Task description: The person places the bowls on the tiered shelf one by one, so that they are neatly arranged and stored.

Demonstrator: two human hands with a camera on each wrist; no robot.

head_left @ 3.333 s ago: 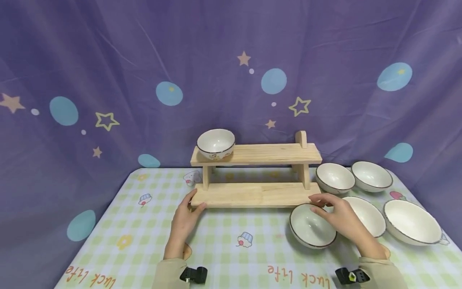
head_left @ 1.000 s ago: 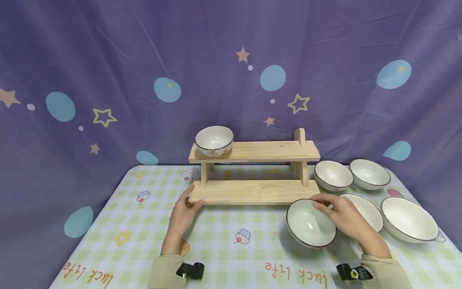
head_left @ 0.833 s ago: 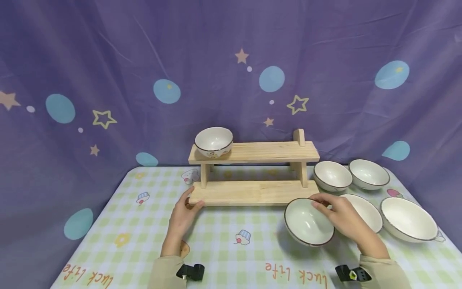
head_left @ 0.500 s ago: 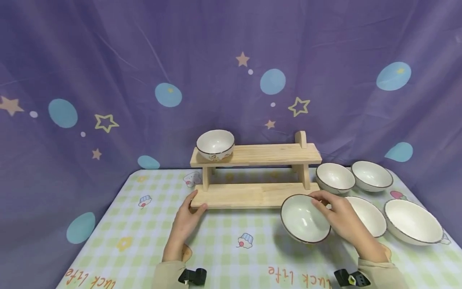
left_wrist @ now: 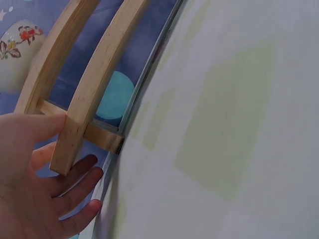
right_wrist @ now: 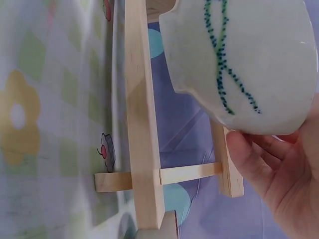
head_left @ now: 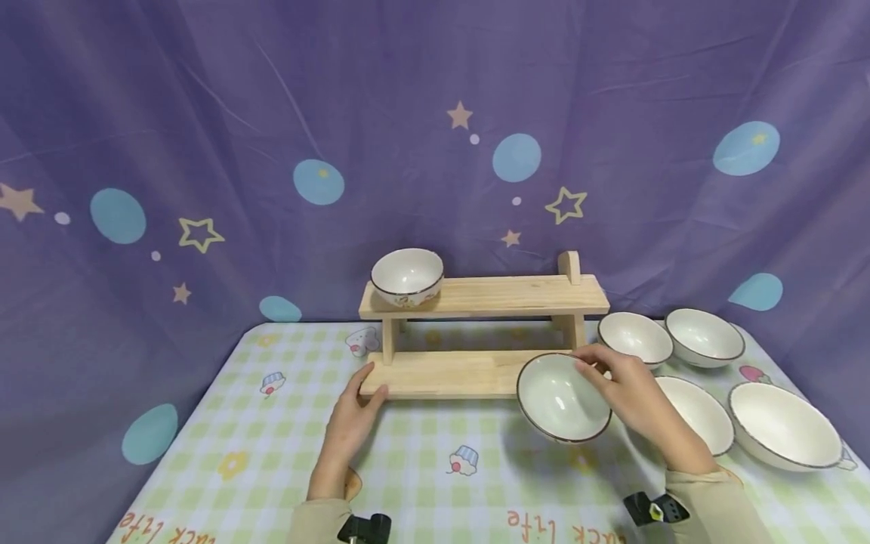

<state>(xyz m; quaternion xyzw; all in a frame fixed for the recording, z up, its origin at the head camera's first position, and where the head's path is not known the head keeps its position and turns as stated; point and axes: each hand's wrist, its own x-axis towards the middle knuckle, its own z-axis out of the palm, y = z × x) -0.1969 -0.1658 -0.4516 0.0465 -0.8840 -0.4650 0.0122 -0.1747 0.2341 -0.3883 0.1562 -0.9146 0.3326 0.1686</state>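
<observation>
white dark-rimmed bowl (head_left: 563, 397), pale wooden rack (head_left: 476, 332), green-checked tablecloth (head_left: 421, 446).

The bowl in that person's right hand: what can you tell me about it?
The bowl is white, glossy, ceramic-looking, with a thin dark rim. The right wrist view shows a green and blue dotted pattern on its outside. The right hand grips its far rim and holds it off the table, tilted so the empty inside faces the camera. It hangs in front of the right end of the wooden rack's lower shelf.
</observation>
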